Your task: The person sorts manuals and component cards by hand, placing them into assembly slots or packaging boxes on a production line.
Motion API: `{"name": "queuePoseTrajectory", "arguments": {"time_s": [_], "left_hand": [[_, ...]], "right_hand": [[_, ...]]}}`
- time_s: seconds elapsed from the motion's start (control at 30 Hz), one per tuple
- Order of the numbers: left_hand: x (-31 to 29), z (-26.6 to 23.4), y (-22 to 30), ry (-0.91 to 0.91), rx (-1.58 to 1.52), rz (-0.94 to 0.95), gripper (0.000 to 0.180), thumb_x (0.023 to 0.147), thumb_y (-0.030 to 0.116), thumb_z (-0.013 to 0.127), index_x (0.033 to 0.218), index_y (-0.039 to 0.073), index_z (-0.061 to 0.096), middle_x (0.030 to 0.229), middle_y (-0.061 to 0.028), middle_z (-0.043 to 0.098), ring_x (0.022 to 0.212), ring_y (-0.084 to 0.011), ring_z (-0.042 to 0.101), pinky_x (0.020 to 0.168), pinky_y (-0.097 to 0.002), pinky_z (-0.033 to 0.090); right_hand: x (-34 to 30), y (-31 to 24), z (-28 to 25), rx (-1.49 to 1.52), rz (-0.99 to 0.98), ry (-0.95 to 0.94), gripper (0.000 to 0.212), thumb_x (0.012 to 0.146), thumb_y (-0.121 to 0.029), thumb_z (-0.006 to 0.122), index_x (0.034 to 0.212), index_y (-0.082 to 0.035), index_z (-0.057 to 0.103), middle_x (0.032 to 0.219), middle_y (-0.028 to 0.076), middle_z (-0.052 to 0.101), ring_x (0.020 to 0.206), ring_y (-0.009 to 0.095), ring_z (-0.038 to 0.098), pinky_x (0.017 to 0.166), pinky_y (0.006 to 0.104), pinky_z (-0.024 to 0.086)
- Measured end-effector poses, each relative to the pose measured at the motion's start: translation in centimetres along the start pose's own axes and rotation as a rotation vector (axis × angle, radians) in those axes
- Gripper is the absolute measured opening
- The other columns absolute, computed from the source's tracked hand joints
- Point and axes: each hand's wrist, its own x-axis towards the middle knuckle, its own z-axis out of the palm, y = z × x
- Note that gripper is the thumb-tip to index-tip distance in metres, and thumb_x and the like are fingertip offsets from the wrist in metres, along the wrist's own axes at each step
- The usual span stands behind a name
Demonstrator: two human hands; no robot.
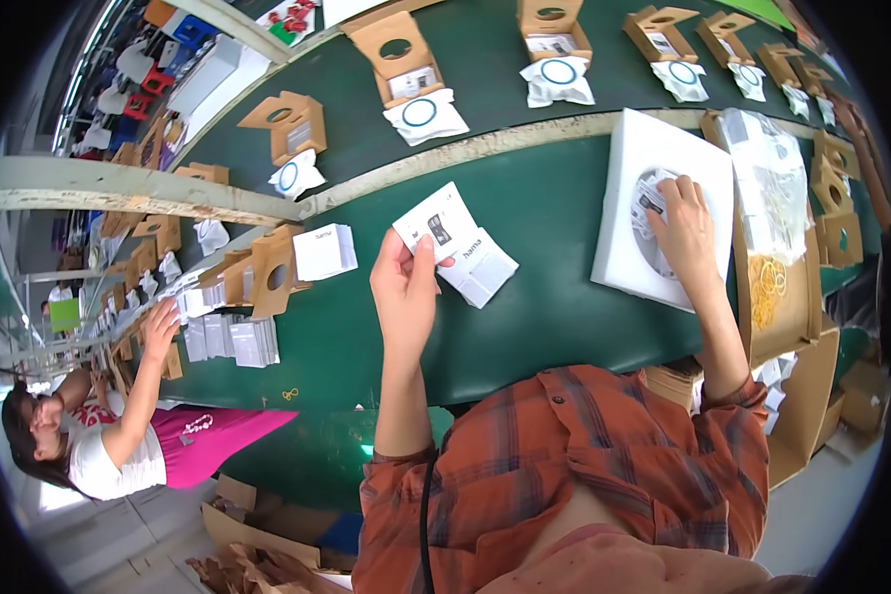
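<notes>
My left hand (406,287) pinches a white printed leaflet (452,210) between thumb and fingers. Just below it, a small pile of folded leaflets (485,275) lies on the green table, partly covered by the held one. To the right, my right hand (685,233) reaches into the round hollow of a white foam block (617,233). Its fingers are bent over small black-and-white printed pieces (649,198) in the hollow; its fingertips are partly hidden, so what they grip is unclear.
Left stand a leaflet stack (325,252), grey-white booklet stacks (252,342) and an open carton (272,272). A co-worker's hand (160,327) reaches there. A cardboard tray (800,327) at right holds clear plastic bags (762,188) and yellow rubber bands (765,287). Open boxes (406,74) line the conveyor beyond.
</notes>
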Motion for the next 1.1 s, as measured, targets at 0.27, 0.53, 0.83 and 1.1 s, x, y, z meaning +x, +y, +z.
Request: {"name": "queuePoseTrajectory", "arguments": {"time_s": [0.27,0.53,0.83,1.1], "left_hand": [[8.5,-6.6,-1.4,0.168,0.312,0.035,0.011,0.095,0.008,0.049,0.095,-0.002,0.053,0.082,-0.0065,0.066,0.063,-0.0095,0.062,0.051,-0.0231,0.043],[23.1,-16.1,-5.0,0.358,0.445,-0.032,0.021,0.084,0.003,0.056,0.101,-0.009,0.061,0.079,-0.0127,0.069,0.056,-0.0133,0.064,0.047,-0.0251,0.048],[31.0,-18.7,-7.5,0.348,0.829,-0.225,0.026,0.08,0.009,0.064,0.102,-0.005,0.065,0.089,-0.0175,0.069,0.066,-0.0184,0.068,0.057,-0.0299,0.054],[27.8,-14.2,-6.7,0.264,1.236,-0.095,0.035,0.083,0.021,0.059,0.114,0.009,0.067,0.119,-0.0178,0.064,0.112,-0.0321,0.06,0.094,-0.0409,0.048]], "right_hand": [[0.1,-1.2,0.2,-0.061,0.028,-0.003,0.027,0.075,0.0,0.068,0.099,0.0,0.056,0.104,0.016,0.055,0.101,0.034,0.056,0.082,0.0427,0.052],[0.0,-0.7,0.7,-0.022,0.045,-0.017,0.023,0.079,0.001,0.063,0.1,0.0,0.055,0.1,0.017,0.059,0.099,0.034,0.058,0.081,0.043,0.051],[0.4,-0.3,0.7,0.176,0.13,0.018,0.019,0.085,0.003,0.059,0.104,0.0,0.056,0.096,0.019,0.065,0.086,0.036,0.065,0.077,0.043,0.051],[0.3,0.1,0.5,0.234,0.187,0.026,0.021,0.084,0.003,0.06,0.105,0.001,0.056,0.092,0.021,0.065,0.08,0.036,0.066,0.072,0.0414,0.052]]}}
